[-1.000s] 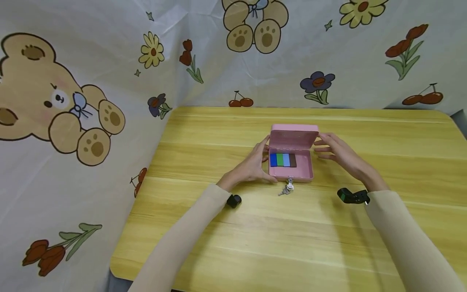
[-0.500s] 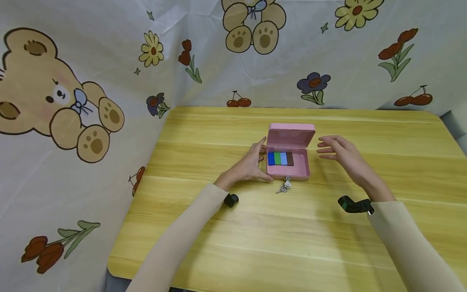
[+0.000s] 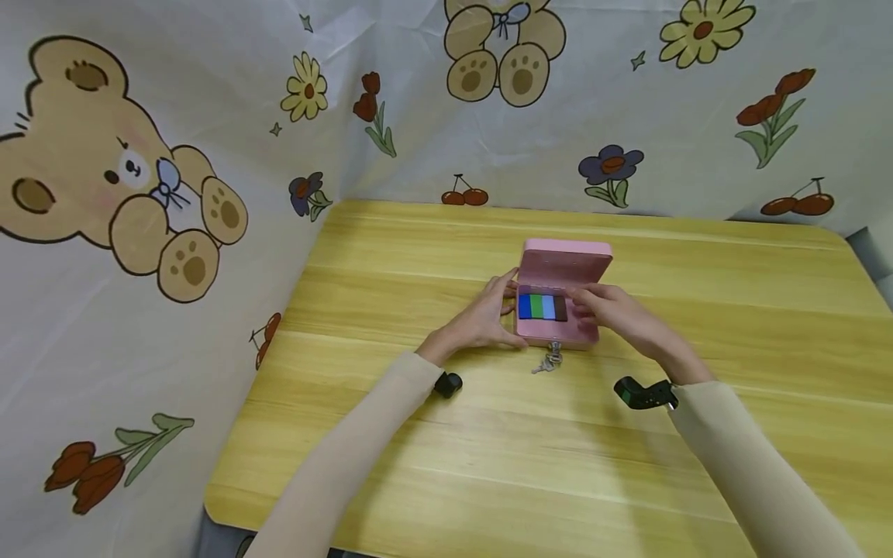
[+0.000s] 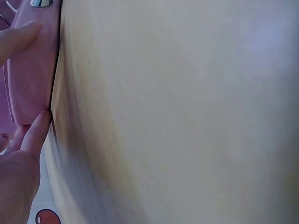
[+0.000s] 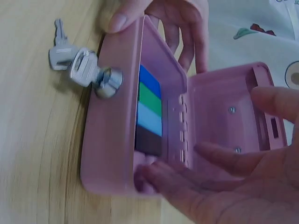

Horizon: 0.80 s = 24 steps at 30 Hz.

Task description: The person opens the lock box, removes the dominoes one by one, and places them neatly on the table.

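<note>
A pink metal cash box (image 3: 551,332) stands on the table with its lid (image 3: 563,267) raised. Inside, at the left, flat strips lie side by side: dark blue (image 3: 525,307), green (image 3: 536,307), light blue (image 3: 548,307) and dark brown (image 5: 148,141). My left hand (image 3: 477,316) holds the box's left end, thumb on the front wall and fingers against the side. Over the right part of the box, my right hand (image 3: 621,314) reaches in with extended fingers; its fingertips are low beside the brown strip. Keys (image 5: 84,67) hang from the front lock (image 5: 109,83).
The wooden table (image 3: 446,465) extends around the box on all sides. A white cloth (image 3: 391,46) printed with bears and flowers hangs behind the table and along its left side. A black wrist camera (image 3: 642,394) sits by the right sleeve.
My right hand first drew away from the lid's right side, then came down and left into the box. The left hand stays at the box's left end. The view shifted slightly.
</note>
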Each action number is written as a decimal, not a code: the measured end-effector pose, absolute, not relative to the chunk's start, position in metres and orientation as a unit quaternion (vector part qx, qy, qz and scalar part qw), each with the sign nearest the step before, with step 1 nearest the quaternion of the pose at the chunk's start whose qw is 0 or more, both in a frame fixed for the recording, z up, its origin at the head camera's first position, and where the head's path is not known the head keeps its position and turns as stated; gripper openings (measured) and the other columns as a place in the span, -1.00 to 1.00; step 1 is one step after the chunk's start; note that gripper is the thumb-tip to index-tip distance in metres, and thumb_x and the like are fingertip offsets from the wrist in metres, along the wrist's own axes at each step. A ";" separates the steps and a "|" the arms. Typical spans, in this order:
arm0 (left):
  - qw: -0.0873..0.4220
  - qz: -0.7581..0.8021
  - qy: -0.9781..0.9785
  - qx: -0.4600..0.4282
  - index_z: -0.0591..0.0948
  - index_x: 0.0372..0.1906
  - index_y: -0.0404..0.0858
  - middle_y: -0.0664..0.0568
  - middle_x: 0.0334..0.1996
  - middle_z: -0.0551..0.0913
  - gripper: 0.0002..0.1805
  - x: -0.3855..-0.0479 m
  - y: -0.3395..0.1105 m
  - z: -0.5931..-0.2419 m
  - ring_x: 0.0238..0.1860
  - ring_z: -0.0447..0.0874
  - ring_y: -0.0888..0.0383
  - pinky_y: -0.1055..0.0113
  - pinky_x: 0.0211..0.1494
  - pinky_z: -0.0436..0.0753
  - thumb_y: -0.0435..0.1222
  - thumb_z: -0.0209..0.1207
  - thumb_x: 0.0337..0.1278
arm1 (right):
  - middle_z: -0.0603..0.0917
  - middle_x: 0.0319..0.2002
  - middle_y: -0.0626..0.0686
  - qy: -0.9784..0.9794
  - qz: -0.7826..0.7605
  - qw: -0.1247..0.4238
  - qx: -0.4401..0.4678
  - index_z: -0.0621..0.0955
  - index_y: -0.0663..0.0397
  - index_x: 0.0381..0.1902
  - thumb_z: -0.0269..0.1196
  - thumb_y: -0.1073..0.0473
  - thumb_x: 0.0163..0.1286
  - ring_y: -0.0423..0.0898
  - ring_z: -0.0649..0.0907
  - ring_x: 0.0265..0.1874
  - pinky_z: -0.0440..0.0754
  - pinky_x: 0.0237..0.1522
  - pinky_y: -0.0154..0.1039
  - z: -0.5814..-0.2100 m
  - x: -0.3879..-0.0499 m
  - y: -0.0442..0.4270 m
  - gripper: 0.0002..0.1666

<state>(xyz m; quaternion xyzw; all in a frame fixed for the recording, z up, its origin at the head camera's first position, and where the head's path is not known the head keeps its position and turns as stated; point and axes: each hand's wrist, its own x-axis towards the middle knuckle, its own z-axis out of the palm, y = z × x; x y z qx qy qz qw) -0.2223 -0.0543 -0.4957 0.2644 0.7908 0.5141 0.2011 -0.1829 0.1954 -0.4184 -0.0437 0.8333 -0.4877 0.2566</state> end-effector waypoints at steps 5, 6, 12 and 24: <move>0.203 0.508 0.795 0.262 -0.19 0.71 -0.22 -0.20 0.48 0.17 0.45 -0.222 -0.052 -0.496 0.54 0.25 -0.07 0.49 0.48 0.44 -0.44 0.63 -0.14 | 0.41 -0.28 0.17 0.838 -0.483 0.251 -0.029 0.44 0.38 0.07 -0.08 -0.04 0.73 0.05 0.46 -0.23 0.47 -0.14 -0.11 -0.423 -0.188 0.184 -0.50; 0.204 0.508 0.795 0.263 -0.19 0.71 -0.21 -0.20 0.48 0.17 0.45 -0.222 -0.052 -0.496 0.54 0.25 -0.07 0.48 0.48 0.44 -0.45 0.63 -0.14 | 0.36 -0.34 0.12 0.835 -0.490 0.250 -0.023 0.42 0.36 -0.03 -0.08 0.00 0.73 0.01 0.41 -0.29 0.41 -0.22 -0.14 -0.424 -0.189 0.183 -0.56; 0.204 0.513 0.790 0.267 -0.19 0.71 -0.22 -0.21 0.46 0.18 0.46 -0.223 -0.051 -0.496 0.54 0.25 -0.07 0.50 0.48 0.44 -0.45 0.64 -0.15 | 0.31 -0.32 0.09 0.816 -0.526 0.239 0.007 0.36 0.35 -0.02 -0.16 0.19 0.71 -0.01 0.41 -0.25 0.51 -0.28 -0.25 -0.426 -0.192 0.177 -0.72; 0.215 0.526 0.782 0.256 -0.19 0.71 -0.23 -0.21 0.47 0.16 0.46 -0.223 -0.054 -0.496 0.55 0.25 -0.06 0.51 0.48 0.43 -0.49 0.63 -0.16 | 0.20 0.46 0.58 0.799 -0.548 0.241 0.050 0.03 0.66 0.53 -0.30 0.27 0.70 0.39 0.36 0.38 0.40 0.50 0.28 -0.427 -0.196 0.168 -0.37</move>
